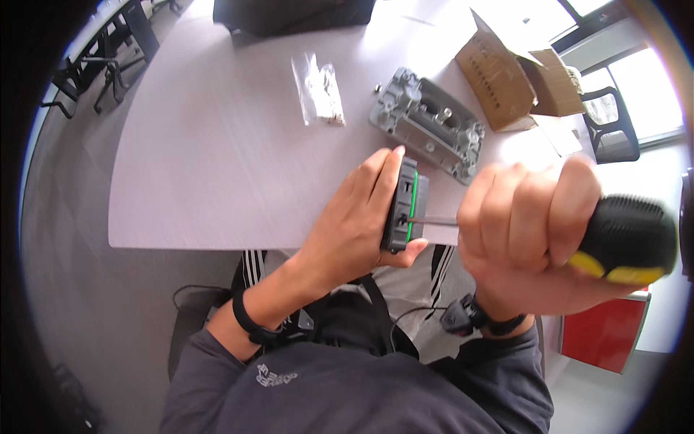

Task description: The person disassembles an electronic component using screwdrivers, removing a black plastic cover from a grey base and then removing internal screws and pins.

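Note:
My left hand (354, 210) is closed around a dark grey rectangular module (400, 210) with a bright green strip along its side, held on edge near the table's front edge. In my right hand (531, 217) is a screwdriver (627, 235) with a thick black and yellow handle. Its thin shaft points left, and the tip meets the side of the module by the green strip; my fist hides part of the shaft. Just beyond the module lies a grey metal housing (430, 123), its hollow side up, with posts and fittings inside.
A clear plastic bag (318, 90) with small parts lies left of the housing. An opened cardboard box (502, 79) stands at the back right, and a black object (293, 16) sits at the far edge. Below the table at right is a red cabinet (606, 331).

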Available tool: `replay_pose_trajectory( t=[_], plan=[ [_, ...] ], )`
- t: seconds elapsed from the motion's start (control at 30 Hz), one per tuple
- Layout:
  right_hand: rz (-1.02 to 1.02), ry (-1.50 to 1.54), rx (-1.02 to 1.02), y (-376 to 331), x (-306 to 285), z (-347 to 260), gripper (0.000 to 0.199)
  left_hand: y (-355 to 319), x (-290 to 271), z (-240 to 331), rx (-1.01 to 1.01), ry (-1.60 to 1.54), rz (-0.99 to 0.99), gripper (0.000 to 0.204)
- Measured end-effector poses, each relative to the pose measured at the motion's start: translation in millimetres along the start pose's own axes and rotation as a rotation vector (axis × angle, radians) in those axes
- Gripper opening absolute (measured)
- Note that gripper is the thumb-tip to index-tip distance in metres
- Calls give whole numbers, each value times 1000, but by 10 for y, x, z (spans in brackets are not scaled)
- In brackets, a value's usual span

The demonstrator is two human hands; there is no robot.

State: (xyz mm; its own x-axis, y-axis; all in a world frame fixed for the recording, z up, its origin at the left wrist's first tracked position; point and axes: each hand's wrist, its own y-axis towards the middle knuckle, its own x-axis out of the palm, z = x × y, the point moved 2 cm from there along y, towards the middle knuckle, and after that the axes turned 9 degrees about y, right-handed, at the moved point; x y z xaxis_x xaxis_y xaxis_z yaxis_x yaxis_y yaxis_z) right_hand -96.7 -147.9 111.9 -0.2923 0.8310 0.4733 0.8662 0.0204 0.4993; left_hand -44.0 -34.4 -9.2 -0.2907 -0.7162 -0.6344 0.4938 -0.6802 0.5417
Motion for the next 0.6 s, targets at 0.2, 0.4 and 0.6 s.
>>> replay_pose_trajectory(
  t=[0.2,0.4,0.6],
  plan=[
    [80,-34,-346,-256,44,25,55,11,20,-23,-3,-7,-9,97],
    [156,96,-516,-533,-322,-302,47,1,41,-57,-17,22,-34,99],
    [393,-948,-302,-1111,-1030,-886,72,23,10,-58,12,48,-64,104]
  ],
)
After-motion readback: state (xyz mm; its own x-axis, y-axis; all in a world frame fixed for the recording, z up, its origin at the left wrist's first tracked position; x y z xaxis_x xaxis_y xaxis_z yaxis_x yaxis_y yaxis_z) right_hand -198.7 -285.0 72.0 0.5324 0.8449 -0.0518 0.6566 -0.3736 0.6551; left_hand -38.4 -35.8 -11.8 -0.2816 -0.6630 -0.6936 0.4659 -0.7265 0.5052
